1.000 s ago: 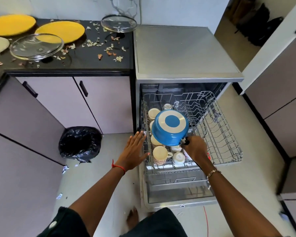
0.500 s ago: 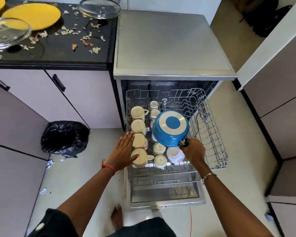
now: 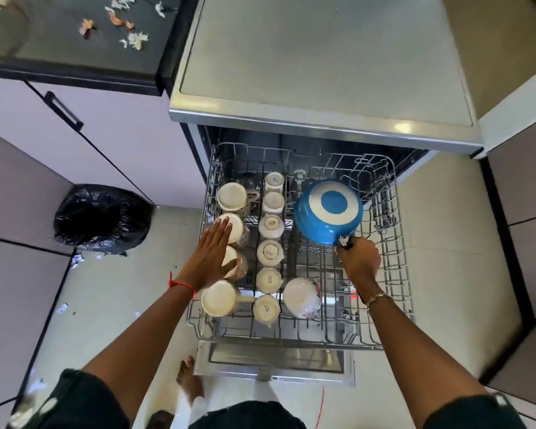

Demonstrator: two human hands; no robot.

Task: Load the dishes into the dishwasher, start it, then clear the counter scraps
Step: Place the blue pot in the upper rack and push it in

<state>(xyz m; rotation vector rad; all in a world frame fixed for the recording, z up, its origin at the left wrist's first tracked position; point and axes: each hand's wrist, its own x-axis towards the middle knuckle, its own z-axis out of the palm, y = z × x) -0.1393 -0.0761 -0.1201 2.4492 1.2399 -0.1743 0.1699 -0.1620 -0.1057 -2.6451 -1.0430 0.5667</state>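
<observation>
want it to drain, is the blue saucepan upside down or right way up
Upside down: the blue saucepan shows its white-ringed base facing up, gripped by its handle in the right hand over the grey wire rack.

One blue pan [image 3: 328, 212], four large mugs [image 3: 231, 196], six small cups [image 3: 270, 252] and one rounded patterned cup [image 3: 302, 297] at a single dishwasher rack [image 3: 393, 274], with two hands in frame, the left hand [image 3: 212, 258] and the right hand [image 3: 359, 261]; one black bin bag [image 3: 101, 218] on the floor [image 3: 130, 289], one red thread [image 3: 183, 284] and one bracelet [image 3: 375, 298] worn, and scraps [image 3: 136, 40] on the counter [image 3: 59, 54] too scattered for a firm count
</observation>
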